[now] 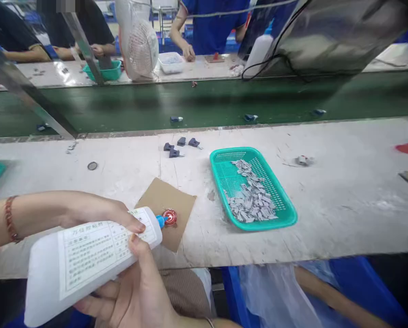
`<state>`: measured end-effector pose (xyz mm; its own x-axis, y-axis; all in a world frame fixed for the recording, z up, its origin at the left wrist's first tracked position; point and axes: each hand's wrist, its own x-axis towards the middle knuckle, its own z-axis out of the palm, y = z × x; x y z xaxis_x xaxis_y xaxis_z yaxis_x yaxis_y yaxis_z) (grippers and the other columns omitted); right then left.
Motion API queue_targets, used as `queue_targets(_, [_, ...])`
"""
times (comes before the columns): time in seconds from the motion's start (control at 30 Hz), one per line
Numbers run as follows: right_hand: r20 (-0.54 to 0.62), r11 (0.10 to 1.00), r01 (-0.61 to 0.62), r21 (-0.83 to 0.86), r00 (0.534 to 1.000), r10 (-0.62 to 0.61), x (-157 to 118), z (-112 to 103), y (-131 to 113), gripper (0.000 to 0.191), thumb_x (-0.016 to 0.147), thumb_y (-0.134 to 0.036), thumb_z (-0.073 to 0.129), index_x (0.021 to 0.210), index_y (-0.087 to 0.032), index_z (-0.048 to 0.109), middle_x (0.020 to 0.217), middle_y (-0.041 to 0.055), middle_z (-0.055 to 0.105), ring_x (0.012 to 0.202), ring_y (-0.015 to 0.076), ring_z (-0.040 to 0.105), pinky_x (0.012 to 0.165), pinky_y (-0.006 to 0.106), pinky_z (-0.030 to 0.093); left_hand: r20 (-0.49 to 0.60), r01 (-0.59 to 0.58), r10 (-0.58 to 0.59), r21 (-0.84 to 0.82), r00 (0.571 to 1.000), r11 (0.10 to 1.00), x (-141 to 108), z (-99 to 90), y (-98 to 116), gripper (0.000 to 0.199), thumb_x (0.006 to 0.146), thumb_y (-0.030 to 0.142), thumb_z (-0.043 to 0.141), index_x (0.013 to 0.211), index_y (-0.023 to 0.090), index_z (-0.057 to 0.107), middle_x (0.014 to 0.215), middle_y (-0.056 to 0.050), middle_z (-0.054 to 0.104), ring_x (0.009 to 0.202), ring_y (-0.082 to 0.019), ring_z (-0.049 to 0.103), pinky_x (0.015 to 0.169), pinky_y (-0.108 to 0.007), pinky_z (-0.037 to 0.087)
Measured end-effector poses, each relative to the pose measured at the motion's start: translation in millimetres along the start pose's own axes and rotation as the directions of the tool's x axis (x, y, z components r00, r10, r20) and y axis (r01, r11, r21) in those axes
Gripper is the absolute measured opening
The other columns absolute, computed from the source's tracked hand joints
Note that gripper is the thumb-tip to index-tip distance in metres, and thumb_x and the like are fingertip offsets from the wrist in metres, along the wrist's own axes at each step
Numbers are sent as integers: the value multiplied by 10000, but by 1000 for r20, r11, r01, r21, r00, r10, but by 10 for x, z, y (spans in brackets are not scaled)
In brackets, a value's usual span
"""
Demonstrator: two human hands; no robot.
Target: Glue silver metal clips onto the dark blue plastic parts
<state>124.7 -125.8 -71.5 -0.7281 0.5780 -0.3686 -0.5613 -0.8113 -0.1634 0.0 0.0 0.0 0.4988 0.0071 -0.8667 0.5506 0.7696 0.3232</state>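
Note:
A white plastic glue bottle [98, 255] with a printed label and a blue nozzle lies tilted between my two hands. My left hand [101, 210] grips it from above near the shoulder. My right hand [139, 282] supports it from below, thumb on the label. The blue nozzle tip points at a small round red cap [170, 217] and seems to touch it. That cap rests on a brown cardboard piece [180, 197]. To the right stands a green basket [221, 159] with many small grey pieces [253, 200].
Several small dark parts [174, 153] sit beyond the cardboard, near a round metal disc [92, 166]. A green conveyor belt [129, 107] carries more dark parts. Co-workers' hands, a fan [142, 48] and another bottle [259, 52] are across it. A metal post [36, 98] rises at left.

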Motion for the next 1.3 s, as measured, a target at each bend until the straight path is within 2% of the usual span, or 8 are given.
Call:
queue_targets(0.37, [-9,998,27,-56,1000,-27,-23,16,-23,671,825,-665,531,1319,-212,487,1263,56,661,1132,277,641,1015,560,466,-32,-33,30,-68,999,997,-53,69,11,214,728,414,739,774,207,762,608,-51,702,676,-271,694,597,-309,510])
queue_targets(0.67, [17,993,17,-113,1000,-15,19,-26,9,737,790,-717,519,1368,-264,466,1303,40,645,1237,336,564,1064,633,372,20,-42,43,-11,999,999,-13,9,-31,246,789,435,683,844,214,776,669,-74,719,610,-257,680,550,-304,501])
queue_targets(0.9, [12,984,25,-178,1000,-24,-4,-1,-13,728,772,-702,572,1326,-234,502,1272,75,652,1217,326,587,989,581,469,-12,-79,80,66,997,995,-79,55,-43,245,789,446,679,840,228,779,755,-80,740,645,-254,689,535,-291,498])
queue_targets(1.03, [-1,976,15,-220,1000,-15,-10,-49,6,678,754,-656,617,1291,-248,545,1278,73,651,1231,323,586,1001,530,466,-71,-205,220,175,973,963,-122,28,-136,220,787,421,696,918,261,771,936,-63,758,810,-258,710,633,-287,530])
queue_targets(1.1, [-27,965,3,-263,1000,-10,-33,-121,0,704,711,-592,701,1315,-278,521,1289,62,641,1205,314,608,1000,518,462,-139,-302,344,257,929,918,-146,-40,-233,249,759,379,731,988,288,762,990,-42,756,905,-266,706,702,-294,546])
queue_targets(1.17, [-48,942,0,-337,999,-17,-103,-215,-50,792,649,-493,802,1346,-290,486,1303,68,626,1152,293,643,1002,501,463,-255,-405,493,329,832,853,-171,-146,-376,329,701,329,775,1029,309,755,979,-21,758,957,-275,699,768,-316,557])
queue_targets(1.23, [-23,876,49,-480,997,-69,-238,-309,-172,775,657,-433,830,1338,-267,500,1285,90,631,1107,264,662,997,470,473,-428,-484,604,363,672,796,-197,-277,-559,422,617,313,821,1033,315,750,933,-11,760,953,-288,702,784,-341,571])
queue_targets(1.3, [55,710,170,-683,982,-182,-430,-387,-382,532,789,-450,731,1256,-241,585,1177,101,688,1065,243,668,963,439,498,-645,-535,604,337,468,775,-221,-420,-747,499,533,356,859,1014,297,740,885,-24,761,918,-316,711,725,-368,592])
